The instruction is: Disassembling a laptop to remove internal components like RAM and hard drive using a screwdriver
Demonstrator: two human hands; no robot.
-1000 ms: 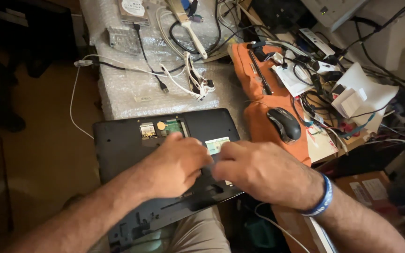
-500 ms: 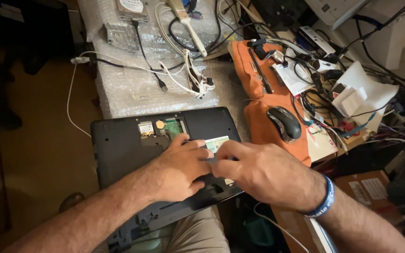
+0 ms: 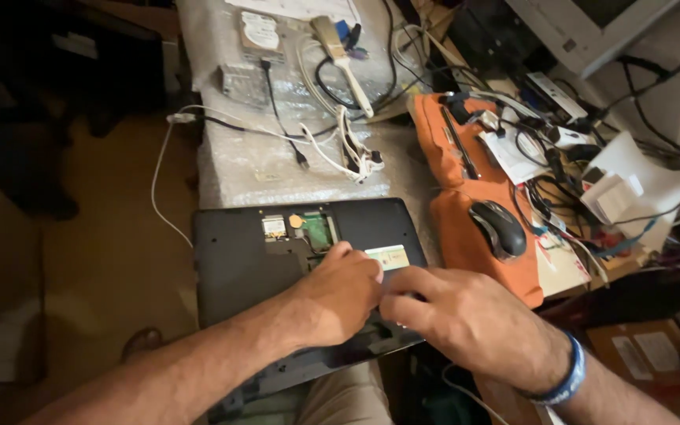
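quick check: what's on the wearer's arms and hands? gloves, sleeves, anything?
Both forearms bare, no sleeves in view. Left hand bare, no glove, nothing visible at the wrist. Right hand bare too, with a blue wristband carrying lighter markings. No rings visible.

Both hands (image 3: 403, 303) pressing on upturned black laptop (image 3: 234, 260).

A cluttered table (image 3: 411, 169) carries bubble wrap (image 3: 277, 157), an orange cloth (image 3: 466, 220), tangled cables (image 3: 560, 197) and papers (image 3: 631, 185).

I see a tan floor (image 3: 112, 260) on the left and a cluttered desk (image 3: 415, 169) under warm, dim light.
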